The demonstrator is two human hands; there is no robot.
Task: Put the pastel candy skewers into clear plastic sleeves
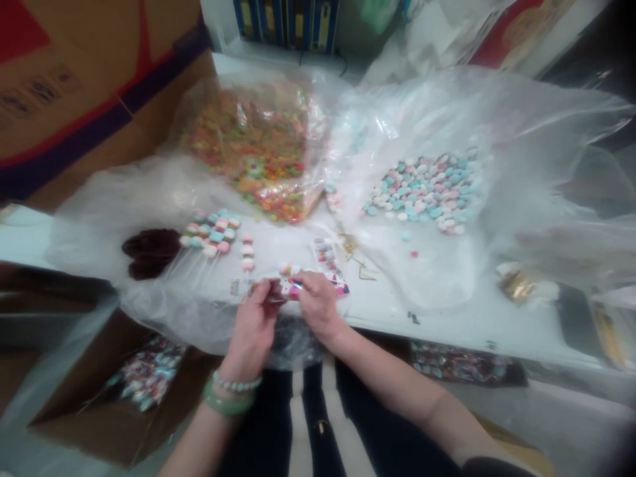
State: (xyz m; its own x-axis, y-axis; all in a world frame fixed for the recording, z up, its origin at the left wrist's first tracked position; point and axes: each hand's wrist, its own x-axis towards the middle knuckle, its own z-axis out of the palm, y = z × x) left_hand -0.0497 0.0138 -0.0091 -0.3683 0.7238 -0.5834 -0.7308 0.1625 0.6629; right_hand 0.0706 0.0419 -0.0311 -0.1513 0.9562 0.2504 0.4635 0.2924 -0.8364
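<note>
My left hand (pixel 256 321) pinches a small printed plastic bag (pixel 288 289) with pink and dark patches. Closed fingers of my right hand (pixel 318 301) grip its right side; fine details there are blurred. Just beyond the bag lies a short row of marshmallows (pixel 289 269), partly hidden by my right hand. A flat printed sheet or stack of bags (pixel 325 255) rests behind that hand. One skewer of pink and white marshmallows (pixel 247 253) stands apart to the left, near a bunch of marshmallow skewers (pixel 211 232) with pale sticks. Gold twist ties (pixel 366 270) are scattered to the right.
A large clear bag of orange and green candies (pixel 248 146) lies at the back, beside loose pastel marshmallows (pixel 427 189) on plastic sheeting. Dark red cloth or gloves (pixel 152 252) lie left. Below the table is an open carton (pixel 114 411) holding wrapped sweets; a big cardboard box (pixel 94 86) stands left.
</note>
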